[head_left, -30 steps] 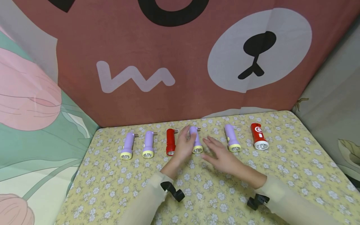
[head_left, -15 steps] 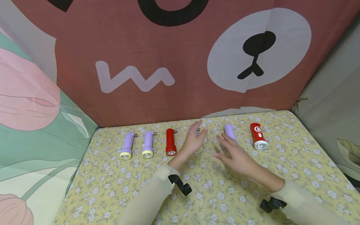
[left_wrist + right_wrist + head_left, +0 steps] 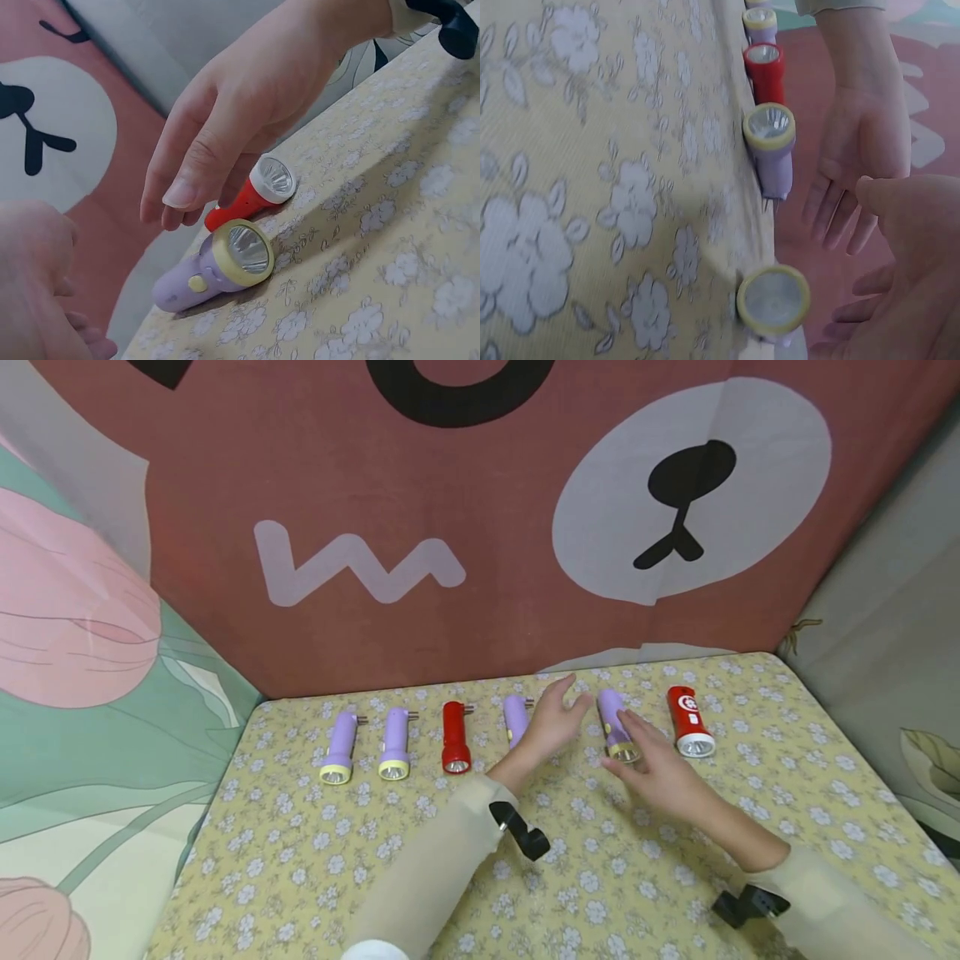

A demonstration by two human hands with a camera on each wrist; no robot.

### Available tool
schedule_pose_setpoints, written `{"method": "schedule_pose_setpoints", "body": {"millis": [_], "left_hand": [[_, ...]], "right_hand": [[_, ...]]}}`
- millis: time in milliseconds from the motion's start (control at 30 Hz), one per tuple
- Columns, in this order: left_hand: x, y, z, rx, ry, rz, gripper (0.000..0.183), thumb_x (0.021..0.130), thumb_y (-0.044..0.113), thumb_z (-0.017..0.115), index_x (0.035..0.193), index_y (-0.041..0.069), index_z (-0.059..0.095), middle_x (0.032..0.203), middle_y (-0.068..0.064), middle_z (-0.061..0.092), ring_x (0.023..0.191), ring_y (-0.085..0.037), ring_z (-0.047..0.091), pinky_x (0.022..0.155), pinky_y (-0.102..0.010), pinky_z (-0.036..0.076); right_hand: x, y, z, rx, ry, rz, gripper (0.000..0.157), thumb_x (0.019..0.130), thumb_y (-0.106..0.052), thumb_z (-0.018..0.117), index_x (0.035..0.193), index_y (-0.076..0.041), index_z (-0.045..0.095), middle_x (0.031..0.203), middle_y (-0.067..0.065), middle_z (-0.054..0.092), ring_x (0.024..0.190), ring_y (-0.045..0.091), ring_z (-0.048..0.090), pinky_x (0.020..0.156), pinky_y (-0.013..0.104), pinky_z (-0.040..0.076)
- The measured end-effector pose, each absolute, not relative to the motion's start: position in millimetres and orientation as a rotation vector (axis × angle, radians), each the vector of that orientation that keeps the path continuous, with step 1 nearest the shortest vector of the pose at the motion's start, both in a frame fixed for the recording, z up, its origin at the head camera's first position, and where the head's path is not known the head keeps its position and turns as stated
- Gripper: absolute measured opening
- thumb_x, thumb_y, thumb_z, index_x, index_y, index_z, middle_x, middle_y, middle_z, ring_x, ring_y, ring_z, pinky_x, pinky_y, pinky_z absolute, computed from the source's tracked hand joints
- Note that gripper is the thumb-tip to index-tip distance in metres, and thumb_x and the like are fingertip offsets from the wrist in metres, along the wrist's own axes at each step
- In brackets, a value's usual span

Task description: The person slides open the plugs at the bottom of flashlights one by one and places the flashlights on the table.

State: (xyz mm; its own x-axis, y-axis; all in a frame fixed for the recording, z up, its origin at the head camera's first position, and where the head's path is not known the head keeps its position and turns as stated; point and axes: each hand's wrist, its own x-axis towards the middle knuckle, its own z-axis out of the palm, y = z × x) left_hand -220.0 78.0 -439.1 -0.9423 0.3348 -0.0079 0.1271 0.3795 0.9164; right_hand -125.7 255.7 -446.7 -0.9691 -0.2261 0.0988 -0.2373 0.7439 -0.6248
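Note:
In the head view my left hand (image 3: 553, 725) hovers between two purple flashlights, its fingers extended and holding nothing. It partly hides the purple flashlight (image 3: 514, 717) to its left. My right hand (image 3: 662, 770) has loosely straight fingers over the front end of the other purple flashlight (image 3: 611, 714), which has a yellow rim. In the left wrist view that purple flashlight (image 3: 217, 270) lies below the right hand's fingertips (image 3: 180, 196), with a gap between. The right wrist view has both palms, the left (image 3: 866, 142) and the right (image 3: 922, 262), facing each other, both bare.
A row of flashlights runs along the back of the flowered tablecloth (image 3: 300, 860). Two purple ones, including the leftmost (image 3: 342, 747), and a red one (image 3: 454, 739) lie left of my hands. A red and white flashlight (image 3: 688, 720) lies right. A printed cloth (image 3: 495, 610) hangs behind.
Both hands have moved right along the row, away from the middle purple flashlight towards the one further right. The flashlights have stayed in place.

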Motion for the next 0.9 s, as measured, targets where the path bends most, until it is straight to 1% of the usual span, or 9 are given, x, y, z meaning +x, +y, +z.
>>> {"method": "schedule_pose_setpoints", "body": {"millis": [67, 100, 133, 300, 367, 500, 600, 700, 900], "left_hand": [[-222, 83, -440, 0.391, 2.428, 1.597, 0.058, 0.107, 0.036, 0.050, 0.156, 0.006, 0.040, 0.159, -0.014, 0.039, 0.146, -0.029, 0.037, 0.120, -0.042, 0.032], [-223, 85, -441, 0.380, 2.421, 1.592, 0.058, 0.107, 0.036, 0.050, 0.156, 0.007, 0.040, 0.159, -0.013, 0.040, 0.146, -0.029, 0.038, 0.119, -0.041, 0.034], [-224, 87, -441, 0.373, 2.412, 1.592, 0.057, 0.108, 0.036, 0.050, 0.156, 0.006, 0.040, 0.158, -0.013, 0.040, 0.145, -0.029, 0.040, 0.118, -0.041, 0.036], [-231, 98, -446, 0.308, 2.379, 1.599, 0.056, 0.108, 0.035, 0.050, 0.155, 0.005, 0.041, 0.155, -0.014, 0.045, 0.139, -0.031, 0.047, 0.112, -0.041, 0.043], [-234, 102, -449, 0.287, 2.377, 1.603, 0.056, 0.107, 0.032, 0.051, 0.153, 0.002, 0.042, 0.152, -0.016, 0.049, 0.137, -0.032, 0.049, 0.111, -0.040, 0.044], [-238, 109, -456, 0.242, 2.370, 1.594, 0.056, 0.107, 0.031, 0.052, 0.151, -0.002, 0.043, 0.148, -0.020, 0.052, 0.136, -0.032, 0.051, 0.112, -0.040, 0.044], [-240, 114, -459, 0.208, 2.361, 1.587, 0.057, 0.106, 0.032, 0.053, 0.151, -0.002, 0.043, 0.148, -0.020, 0.053, 0.137, -0.031, 0.050, 0.113, -0.039, 0.043], [-243, 118, -463, 0.181, 2.349, 1.600, 0.057, 0.106, 0.032, 0.055, 0.151, -0.001, 0.044, 0.147, -0.020, 0.053, 0.136, -0.031, 0.050, 0.112, -0.039, 0.043], [-244, 126, -470, 0.119, 2.340, 1.641, 0.054, 0.104, 0.028, 0.058, 0.148, -0.002, 0.049, 0.144, -0.020, 0.056, 0.134, -0.030, 0.053, 0.111, -0.037, 0.044]], "right_hand": [[-128, 259, -448, 0.373, -2.915, 1.064, 0.081, 0.102, -0.032, 0.066, 0.157, 0.009, 0.023, 0.158, 0.037, 0.023, 0.132, 0.053, 0.045, 0.094, 0.062, 0.052], [-129, 260, -449, 0.361, -2.917, 1.079, 0.082, 0.102, -0.031, 0.066, 0.157, 0.010, 0.022, 0.158, 0.037, 0.023, 0.132, 0.054, 0.044, 0.097, 0.064, 0.049], [-130, 262, -450, 0.352, -2.917, 1.090, 0.082, 0.102, -0.032, 0.066, 0.157, 0.011, 0.022, 0.158, 0.037, 0.023, 0.138, 0.056, 0.036, 0.099, 0.066, 0.046], [-136, 269, -458, 0.295, -2.924, 1.184, 0.084, 0.102, -0.033, 0.065, 0.155, 0.013, 0.020, 0.158, 0.038, 0.023, 0.139, 0.058, 0.032, 0.103, 0.070, 0.040], [-138, 270, -461, 0.279, -2.919, 1.223, 0.083, 0.103, -0.032, 0.064, 0.155, 0.015, 0.019, 0.156, 0.039, 0.025, 0.138, 0.058, 0.034, 0.103, 0.070, 0.040], [-141, 272, -467, 0.248, -2.897, 1.327, 0.082, 0.104, -0.029, 0.062, 0.155, 0.015, 0.016, 0.152, 0.041, 0.031, 0.132, 0.056, 0.043, 0.100, 0.065, 0.047], [-143, 274, -471, 0.225, -2.877, 1.388, 0.080, 0.104, -0.026, 0.062, 0.155, 0.015, 0.015, 0.148, 0.042, 0.037, 0.127, 0.054, 0.051, 0.094, 0.057, 0.054], [-146, 276, -475, 0.214, -2.847, 1.433, 0.079, 0.104, -0.024, 0.063, 0.154, 0.016, 0.018, 0.144, 0.041, 0.042, 0.123, 0.054, 0.054, 0.091, 0.054, 0.056], [-151, 277, -481, 0.203, -2.818, 1.472, 0.077, 0.101, -0.017, 0.066, 0.152, 0.018, 0.021, 0.142, 0.041, 0.044, 0.123, 0.054, 0.054, 0.095, 0.057, 0.054]]}}
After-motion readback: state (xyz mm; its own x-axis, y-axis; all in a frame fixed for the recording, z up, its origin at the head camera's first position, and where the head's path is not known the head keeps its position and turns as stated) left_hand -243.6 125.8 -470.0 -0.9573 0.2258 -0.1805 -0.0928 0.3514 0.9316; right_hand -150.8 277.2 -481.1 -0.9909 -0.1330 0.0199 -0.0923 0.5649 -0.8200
